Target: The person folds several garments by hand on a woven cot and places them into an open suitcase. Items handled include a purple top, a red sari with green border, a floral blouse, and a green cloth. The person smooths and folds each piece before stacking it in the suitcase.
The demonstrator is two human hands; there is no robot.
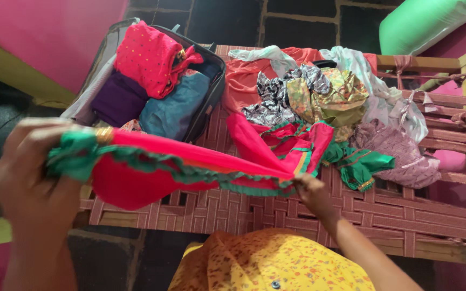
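My left hand [36, 180] is raised close to the camera and grips one end of a red garment with a green frilled border [152, 167]. My right hand [314, 193] pinches the same garment's other end low over the woven cot. The cloth is stretched between both hands. Past my right hand the garment runs into a heap of red and green cloth [297, 145].
An open dark suitcase [211, 97] at the cot's far left holds folded pink, purple and blue clothes. A pile of loose clothes [324, 91] covers the pink woven cot [276, 215]. A green bundle [427, 21] sits at the top right. My yellow floral top shows below.
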